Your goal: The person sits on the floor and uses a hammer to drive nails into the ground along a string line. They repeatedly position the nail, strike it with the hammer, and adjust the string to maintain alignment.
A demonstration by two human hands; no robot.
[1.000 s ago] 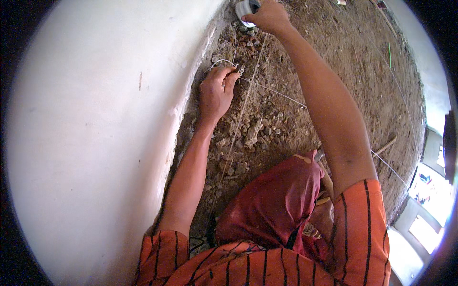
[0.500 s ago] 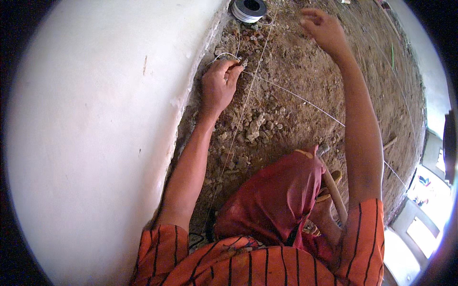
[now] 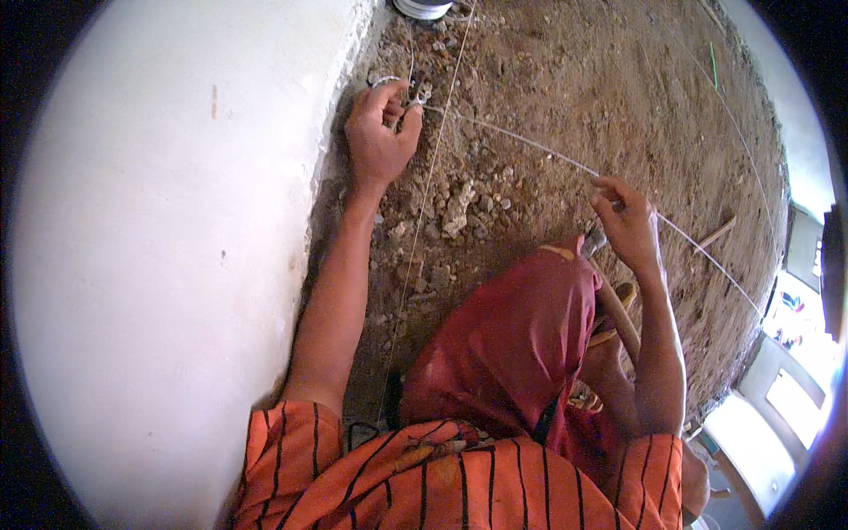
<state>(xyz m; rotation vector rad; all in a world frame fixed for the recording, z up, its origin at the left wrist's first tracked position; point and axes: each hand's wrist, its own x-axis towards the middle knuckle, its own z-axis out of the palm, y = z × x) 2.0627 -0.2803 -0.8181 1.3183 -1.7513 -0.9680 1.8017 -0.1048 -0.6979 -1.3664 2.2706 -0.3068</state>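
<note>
Taut string (image 3: 521,141) from L hand (image 3: 380,132) slanting down-right to R hand (image 3: 629,223).

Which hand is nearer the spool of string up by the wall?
Left. The left hand pinches the string on the dirt at the foot of the white wall, just below the spool. The right hand holds the string farther down, near the knee.

White plastered wall (image 3: 159,265) on the left, bare stony dirt floor (image 3: 565,97), bright sunlit doorway (image 3: 795,389) lower right.
</note>
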